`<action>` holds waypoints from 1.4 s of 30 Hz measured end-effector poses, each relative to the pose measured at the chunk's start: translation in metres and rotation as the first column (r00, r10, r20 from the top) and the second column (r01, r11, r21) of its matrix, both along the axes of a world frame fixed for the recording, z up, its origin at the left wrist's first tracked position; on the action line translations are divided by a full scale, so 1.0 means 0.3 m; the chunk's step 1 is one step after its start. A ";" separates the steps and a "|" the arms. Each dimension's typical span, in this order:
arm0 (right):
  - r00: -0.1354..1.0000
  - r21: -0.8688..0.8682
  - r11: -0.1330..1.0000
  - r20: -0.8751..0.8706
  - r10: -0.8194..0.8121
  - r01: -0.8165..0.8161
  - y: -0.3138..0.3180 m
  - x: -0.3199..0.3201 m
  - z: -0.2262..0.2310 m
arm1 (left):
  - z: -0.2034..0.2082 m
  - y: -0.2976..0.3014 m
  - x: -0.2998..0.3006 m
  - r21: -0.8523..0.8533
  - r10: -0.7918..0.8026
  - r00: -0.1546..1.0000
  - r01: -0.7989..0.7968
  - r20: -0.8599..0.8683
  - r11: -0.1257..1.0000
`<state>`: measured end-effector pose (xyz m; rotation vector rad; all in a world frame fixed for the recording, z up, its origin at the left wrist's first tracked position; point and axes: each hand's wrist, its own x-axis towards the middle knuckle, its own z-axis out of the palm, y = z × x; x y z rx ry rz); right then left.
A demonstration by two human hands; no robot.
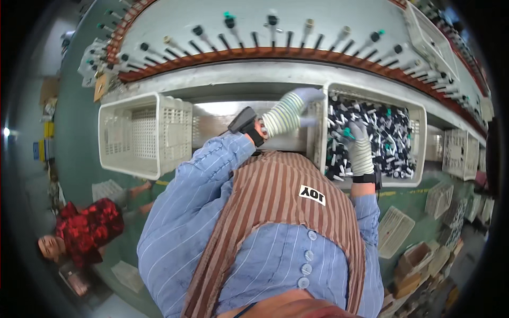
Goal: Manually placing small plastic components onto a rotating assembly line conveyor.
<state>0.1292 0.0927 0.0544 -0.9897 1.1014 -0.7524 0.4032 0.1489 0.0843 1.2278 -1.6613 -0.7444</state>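
Note:
My left hand, in a pale glove with yellow-green stripes, reaches toward the left rim of a white plastic crate. Its fingers and thumb are spread, with nothing visible between them; whether they touch the rim I cannot tell. That crate is filled with small loose parts, mostly black and white, some green. My right hand, gloved alike, is down among the parts. Its thumb and fingers close around a small green part, whose lower end is hidden. A black device is strapped to my left wrist.
Another white crate stands at the left. Beyond runs a conveyor with a brown edge, carrying upright rods, several with black, tan or green tops. A person in red and black is at the lower left. More crates lie on the floor at right.

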 end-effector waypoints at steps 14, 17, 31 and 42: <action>0.995 0.021 0.999 0.099 -0.028 0.026 0.065 0.000 0.139 | 0.164 -0.460 0.140 -0.175 0.218 0.802 -0.370 -0.556 0.912; 0.989 0.047 0.996 0.125 -0.078 0.072 0.064 -0.012 0.120 | 0.145 -0.555 0.237 -0.094 0.258 0.787 -0.370 -0.561 0.924; 0.493 -0.063 0.950 -0.864 0.102 -0.306 -0.274 0.029 -0.174 | 0.032 -0.511 0.573 0.146 0.422 0.864 -0.396 -0.275 0.906; 0.232 -0.253 0.751 -0.963 -0.136 -0.610 -0.194 0.051 -0.244 | -0.073 -0.233 0.616 -0.013 0.754 0.642 -0.762 -0.143 0.647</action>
